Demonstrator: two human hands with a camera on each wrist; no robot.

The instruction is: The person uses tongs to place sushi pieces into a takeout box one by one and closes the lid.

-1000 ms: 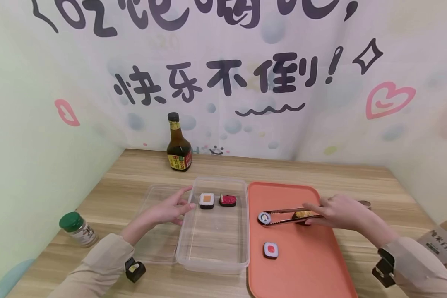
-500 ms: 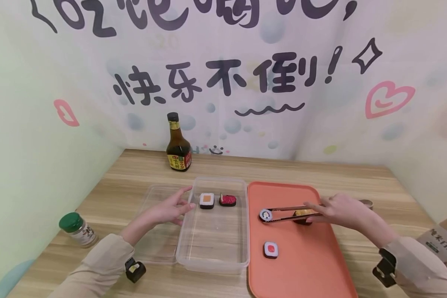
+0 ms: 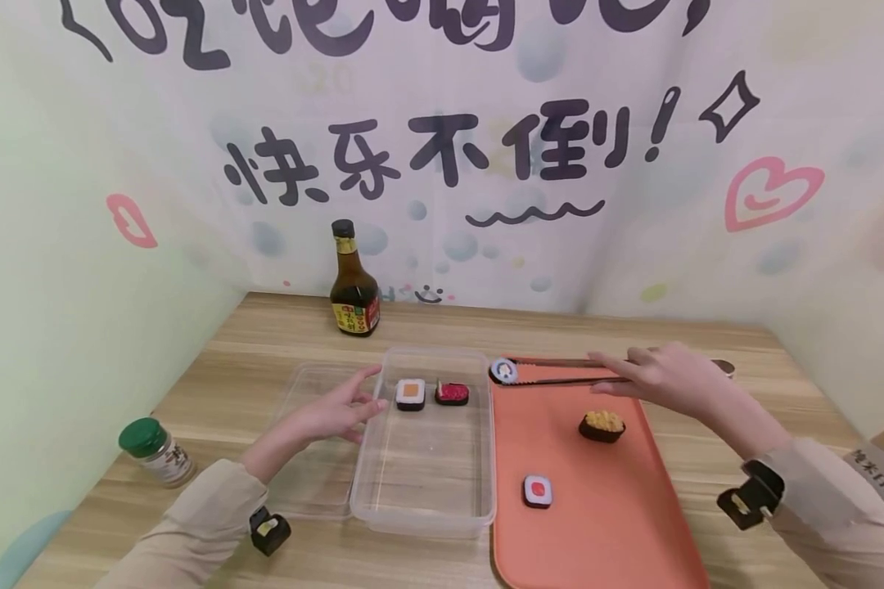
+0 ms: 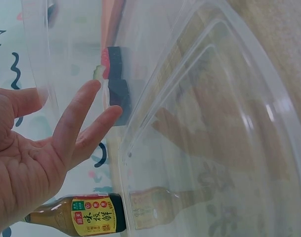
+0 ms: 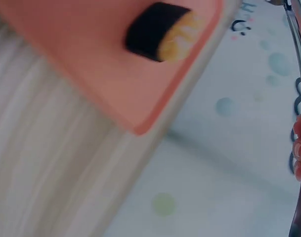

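Observation:
My right hand (image 3: 659,376) grips dark metal tongs (image 3: 560,362), whose ribbed tips pinch a round sushi roll (image 3: 504,370) with a white face. The roll overlaps the far left corner of the orange tray (image 3: 597,523) in the head view. On that tray are a sushi piece with yellow topping (image 3: 602,426) and a square roll with a red centre (image 3: 537,491). My left hand (image 3: 339,407) has its fingers extended at the left rim of a clear plastic box (image 3: 427,483). Inside the box sit an orange-centred roll (image 3: 410,394) and a red-topped sushi piece (image 3: 453,393).
A clear lid (image 3: 309,483) lies left of the box, under my left arm. Behind stands a brown sauce bottle (image 3: 355,286). A green-capped shaker (image 3: 156,451) is at the left, and a labelled package (image 3: 880,474) stands at the right edge.
My right hand has raised the tongs and the round roll up and leftward toward the box, uncovering the yellow-topped sushi. My left hand has stayed in place.

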